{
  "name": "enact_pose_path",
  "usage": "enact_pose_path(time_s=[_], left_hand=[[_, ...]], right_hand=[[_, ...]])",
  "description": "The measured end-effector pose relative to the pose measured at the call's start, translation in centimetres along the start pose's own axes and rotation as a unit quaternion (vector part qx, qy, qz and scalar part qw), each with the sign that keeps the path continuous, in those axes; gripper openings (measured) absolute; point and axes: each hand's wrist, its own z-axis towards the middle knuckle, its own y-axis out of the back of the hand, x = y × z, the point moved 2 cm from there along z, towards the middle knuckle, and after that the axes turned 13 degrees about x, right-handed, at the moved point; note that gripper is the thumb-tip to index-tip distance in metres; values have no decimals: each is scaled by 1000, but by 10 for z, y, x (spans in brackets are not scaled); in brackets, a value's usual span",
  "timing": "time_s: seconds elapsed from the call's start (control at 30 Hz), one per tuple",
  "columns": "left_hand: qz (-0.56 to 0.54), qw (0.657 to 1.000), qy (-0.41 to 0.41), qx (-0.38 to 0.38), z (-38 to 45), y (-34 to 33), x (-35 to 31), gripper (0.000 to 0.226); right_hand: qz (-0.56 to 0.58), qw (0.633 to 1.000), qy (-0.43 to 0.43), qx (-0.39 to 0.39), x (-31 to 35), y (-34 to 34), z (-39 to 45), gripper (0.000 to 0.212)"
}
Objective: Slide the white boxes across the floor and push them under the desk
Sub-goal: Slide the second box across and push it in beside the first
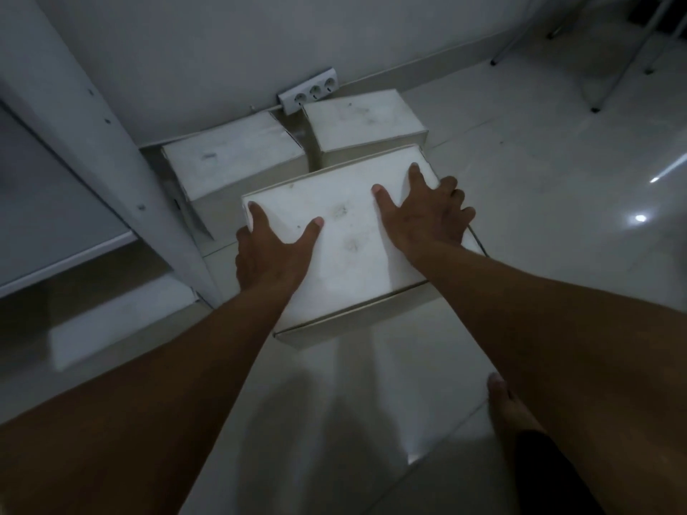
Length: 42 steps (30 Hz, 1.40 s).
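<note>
On the tiled floor (520,217), near the wall: three white boxes. Both hands are on the nearest white box (345,247). Left hand (271,250) lies on the lid at its left edge, index finger and thumb spread flat on top, other fingers seem to wrap over the side, hidden. Right hand (423,217) lies on the lid at the right edge, thumb and index finger spread on top, remaining fingers curled over the right side. So a two-handed hold from above, not a pinch.

This box sits on the floor, just right of the white worktop leg panel (111,150), touching or nearly touching the two boxes behind it. Far-left box (230,161) is against the wall beside the leg panel; far-right box (362,120) is next to it, just in front of a power strip (310,91) at the skirting. A thin cable (477,243) runs on the floor by the right hand.

Progress, my read: early to mid. None of the three looks to be under the worktop; all sit right of the leg panel in open floor. The under-worktop space is to the left, dim. Left to do: slide the held box left past the panel, then the other two. Watch the cable and the leg edge for snagging.

A bare foot (502,403) shows bottom right; chair legs (594,68) top right.
</note>
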Motion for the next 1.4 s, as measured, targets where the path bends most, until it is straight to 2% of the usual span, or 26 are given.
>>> enact_pose_path(time_s=[0.1, 0.33, 0.47, 0.77, 0.93, 1.23, 1.4], left_hand=[[1, 1000, -14, 13, -22, 13, 5, 110], [14, 998, -18, 54, -72, 49, 25, 111], [19, 1000, -9, 18, -85, 63, 53, 112], [38, 998, 9, -45, -115, 80, 95, 114], [53, 993, 60, -86, -149, 114, 128, 111], [39, 974, 181, -131, -222, 194, 247, 112], [43, 965, 207, -155, -238, 238, 315, 113]], right_hand=[[-10, 999, -24, -20, -2, 12, -37, 77], [-35, 996, -77, -8, 2, 24, -113, 76], [-31, 998, -57, -10, 20, 9, -129, 74], [-4, 1000, 3, 11, 34, -18, -163, 73], [1, 998, 65, 27, 68, -30, -192, 72], [-18, 976, 192, 101, 172, -75, -295, 71], [-21, 962, 240, 126, 215, -114, -347, 72]])
